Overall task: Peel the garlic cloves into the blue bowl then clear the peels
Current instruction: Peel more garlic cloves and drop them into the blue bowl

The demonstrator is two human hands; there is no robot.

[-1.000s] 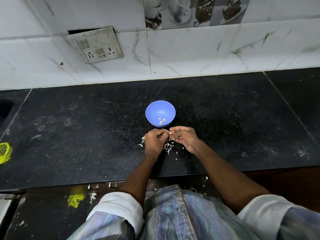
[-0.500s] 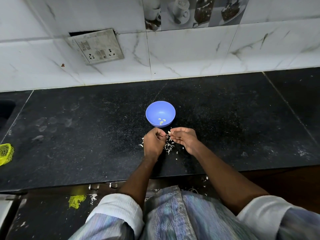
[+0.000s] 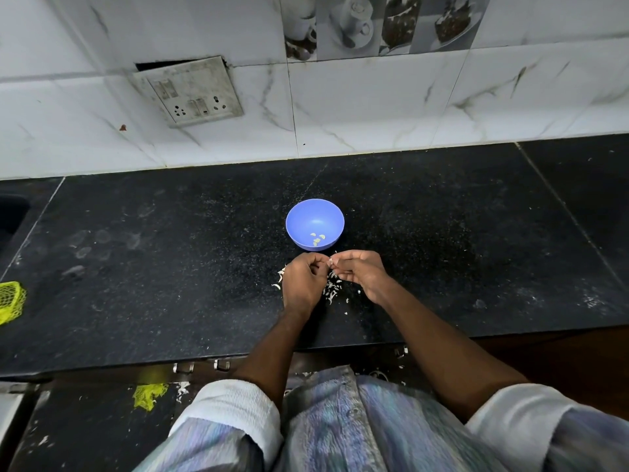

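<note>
A blue bowl point(image 3: 315, 216) stands on the black counter with several peeled garlic cloves point(image 3: 317, 238) at its bottom. Just in front of it my left hand point(image 3: 302, 284) and my right hand point(image 3: 360, 274) meet, fingers curled. Between their fingertips they pinch a small pale garlic clove point(image 3: 329, 262), mostly hidden. Thin white garlic peels point(image 3: 333, 290) lie scattered on the counter under and between my hands, with a few to the left of my left hand.
The black granite counter point(image 3: 170, 267) runs to a tiled wall with a switchboard point(image 3: 189, 92). A yellow mesh bag point(image 3: 12, 301) lies at the far left edge. A dark sink corner point(image 3: 10, 216) shows at the left. More peel scraps lie on the floor below.
My hands have stayed in front of the bowl. The fingers have shifted slightly on the clove as they work at it. The bowl has not moved.
</note>
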